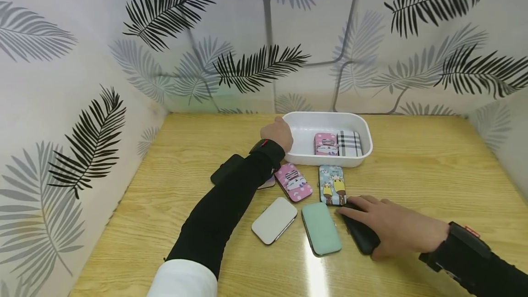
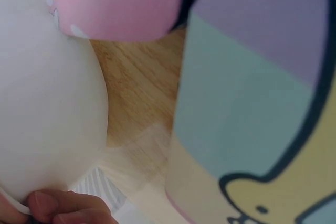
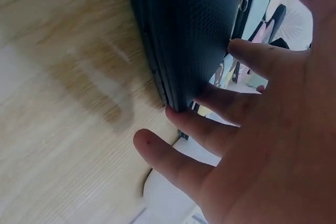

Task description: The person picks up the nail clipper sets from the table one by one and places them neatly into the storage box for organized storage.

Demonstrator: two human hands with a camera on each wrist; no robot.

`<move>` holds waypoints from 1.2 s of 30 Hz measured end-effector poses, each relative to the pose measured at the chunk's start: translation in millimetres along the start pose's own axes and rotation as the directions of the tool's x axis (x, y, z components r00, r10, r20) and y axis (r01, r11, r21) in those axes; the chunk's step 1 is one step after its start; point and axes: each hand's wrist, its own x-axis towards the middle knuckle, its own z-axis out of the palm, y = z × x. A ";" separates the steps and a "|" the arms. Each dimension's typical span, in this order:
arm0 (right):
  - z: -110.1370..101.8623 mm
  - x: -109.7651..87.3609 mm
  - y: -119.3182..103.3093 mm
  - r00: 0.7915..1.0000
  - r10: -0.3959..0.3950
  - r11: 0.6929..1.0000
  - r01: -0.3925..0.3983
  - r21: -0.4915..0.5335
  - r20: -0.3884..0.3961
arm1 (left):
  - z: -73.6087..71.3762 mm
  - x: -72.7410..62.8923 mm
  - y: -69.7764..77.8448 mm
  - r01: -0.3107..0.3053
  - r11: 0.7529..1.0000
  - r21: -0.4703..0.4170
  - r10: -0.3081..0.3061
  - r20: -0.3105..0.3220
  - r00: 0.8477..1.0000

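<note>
My left hand (image 1: 277,133) grips the left end of a white plastic bin (image 1: 305,162); in the left wrist view its fingertips (image 2: 79,205) curl at the rim. Inside the bin lie a pink cartoon case (image 1: 326,144) and a plaid case (image 1: 349,144). My right hand (image 1: 398,226) spans a black case (image 1: 360,228) on the table. In the right wrist view, its fingers are spread and fairly straight, with some fingertips touching the case's end. Beside it lie a mint green case (image 1: 321,228) and a blue giraffe case (image 1: 332,184).
On the wooden table (image 1: 412,168) also lie a white case (image 1: 274,220), another pink cartoon case (image 1: 294,182) and a dark case (image 1: 226,168), partly under my left forearm. A pastel cartoon case (image 2: 247,93) is mostly hidden there in the head view. Patterned walls stand behind and beside.
</note>
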 end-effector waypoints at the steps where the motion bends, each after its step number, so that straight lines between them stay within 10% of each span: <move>1: 0.4 0.4 -0.7 1.000 -0.014 1.000 0.013 -0.015 -0.010 | 0.0 0.1 -0.3 0.001 1.000 -0.003 -0.001 0.002 1.000; 11: -31.5 -0.8 -7.2 1.000 0.002 1.000 -0.003 0.014 0.014 | -0.1 0.8 -0.8 0.000 0.999 -0.036 0.000 0.001 1.000; 23: -88.0 12.0 -5.1 0.974 -0.067 0.994 0.047 -0.096 -0.218 | 4.2 1.7 -3.0 -0.017 0.999 -0.045 0.016 -0.026 1.000; 36: -144.5 115.2 28.2 0.972 -0.023 1.000 0.020 -0.015 -0.235 | 5.7 5.2 -3.0 -0.027 0.999 -0.019 0.027 -0.005 1.000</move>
